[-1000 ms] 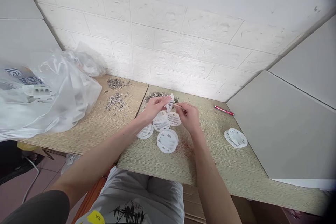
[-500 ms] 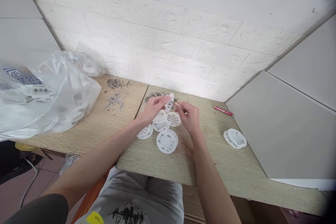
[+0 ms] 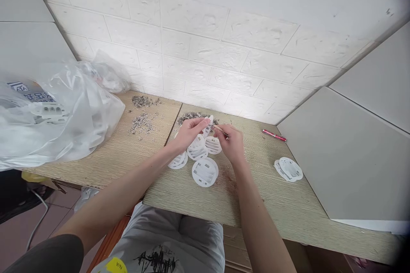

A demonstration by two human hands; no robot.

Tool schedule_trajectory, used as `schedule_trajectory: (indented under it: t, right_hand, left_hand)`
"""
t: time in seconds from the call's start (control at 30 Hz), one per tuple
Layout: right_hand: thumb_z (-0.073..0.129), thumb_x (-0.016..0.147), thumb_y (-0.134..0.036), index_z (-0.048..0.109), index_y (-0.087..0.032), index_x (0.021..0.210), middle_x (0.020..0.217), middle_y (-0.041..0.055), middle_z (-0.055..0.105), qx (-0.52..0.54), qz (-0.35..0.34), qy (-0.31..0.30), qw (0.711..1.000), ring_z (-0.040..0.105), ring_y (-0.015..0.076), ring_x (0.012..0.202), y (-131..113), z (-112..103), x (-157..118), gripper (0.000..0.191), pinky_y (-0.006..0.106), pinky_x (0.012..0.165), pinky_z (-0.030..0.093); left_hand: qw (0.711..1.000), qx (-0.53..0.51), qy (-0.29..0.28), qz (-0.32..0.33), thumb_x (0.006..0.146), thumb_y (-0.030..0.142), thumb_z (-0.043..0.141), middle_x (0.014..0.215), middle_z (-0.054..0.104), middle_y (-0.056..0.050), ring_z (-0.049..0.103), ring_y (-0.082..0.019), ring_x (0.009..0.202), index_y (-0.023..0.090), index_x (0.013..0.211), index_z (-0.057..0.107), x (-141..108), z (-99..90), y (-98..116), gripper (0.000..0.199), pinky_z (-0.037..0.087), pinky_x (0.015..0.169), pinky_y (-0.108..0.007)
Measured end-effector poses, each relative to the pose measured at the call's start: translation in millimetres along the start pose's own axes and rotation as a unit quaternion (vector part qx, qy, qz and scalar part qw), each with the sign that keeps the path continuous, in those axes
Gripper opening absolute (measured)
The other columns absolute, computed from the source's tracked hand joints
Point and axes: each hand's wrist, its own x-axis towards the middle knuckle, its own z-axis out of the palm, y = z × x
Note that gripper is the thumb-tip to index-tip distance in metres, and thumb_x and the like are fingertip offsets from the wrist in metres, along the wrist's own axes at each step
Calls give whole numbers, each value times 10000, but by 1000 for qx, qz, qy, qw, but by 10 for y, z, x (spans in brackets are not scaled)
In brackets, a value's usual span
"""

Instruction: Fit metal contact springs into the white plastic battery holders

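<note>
Bag (image 3: 96,130) with white parts (image 3: 48,111) inside, on a wooden table (image 3: 262,179)

Big and cloudy, at the far left, with white parts showing through the thin plastic. Small dark squares on one part, and blue print on the bag. Just behind, a smaller clear bag (image 3: 110,74), crumpled, with pale stuff inside, too blurry to name.

No box or cup around the tiny metal bits, just loose heaps on the wood: a darker heap (image 3: 141,101) near the wall, a lighter heap (image 3: 141,123) in front of it, and a wide heap (image 3: 192,116) behind the fingers.

In the middle, one white slotted disc (image 3: 208,127), tipped up above the table. Pinched tight by the left hand (image 3: 190,133), between thumb and finger. Right hand (image 3: 232,141) closed around a thin tool (image 3: 220,129), with the tip close to the disc; too small to tell if touching.

Below both hands, more round white discs (image 3: 197,150), some on top of others. Well apart to the right, a little stack of discs (image 3: 290,169). Farther back, a red pen-like stick (image 3: 273,135), flat on the wood.
</note>
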Motion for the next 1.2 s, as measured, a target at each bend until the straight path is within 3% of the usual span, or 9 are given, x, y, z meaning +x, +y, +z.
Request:
schedule_trajectory:
  t: [0.37, 0.53, 0.9, 1.03, 1.2]
  right_hand:
    - [472, 923, -335, 655, -200, 739, 669, 43, 652, -22, -1, 8, 1000, 564, 182, 681, -2, 45, -5, 292, 300, 655, 426]
    - [490, 913, -307, 646, -199, 730, 667, 37, 653, -21, 4, 16, 1000, 560, 176, 665, 5, 58, -2, 263, 292, 641, 418]
    - [492, 920, -334, 647, -200, 705, 671, 37, 652, -38, 4, 3, 999, 577, 172, 661, 39, 60, -13, 297, 287, 624, 405]
    - [495, 912, -313, 637, -200, 698, 675, 35, 658, -43, 10, -2, 999, 564, 165, 641, 35, 72, -8, 281, 282, 611, 392]
    - [497, 901, -334, 611, -191, 690, 599, 10, 610, -16, 56, -16, 998, 479, 133, 535, -30, 86, 12, 280, 261, 536, 341]
  left_hand:
    - [999, 33, 11, 3, 786, 570, 582, 585, 379, 28, 287, -83, 535, 155, 679, 565, -6, 2, -20, 429, 227, 521, -247]
    - [1000, 12, 5, 2, 795, 570, 567, 587, 392, 23, 297, -84, 538, 151, 660, 555, 11, -2, -58, 440, 230, 525, -247]
    - [997, 72, -24, 29, 822, 525, 560, 584, 358, 27, 249, -90, 540, 168, 732, 641, -42, 7, 9, 377, 186, 512, -253]
    - [998, 54, -10, 16, 806, 519, 589, 584, 410, 25, 294, -80, 532, 154, 708, 640, -17, 2, -30, 382, 231, 507, -239]
    - [992, -99, 29, -71, 736, 537, 659, 684, 564, -20, 497, -109, 641, 132, 691, 623, 67, -42, -70, 409, 425, 632, -240]
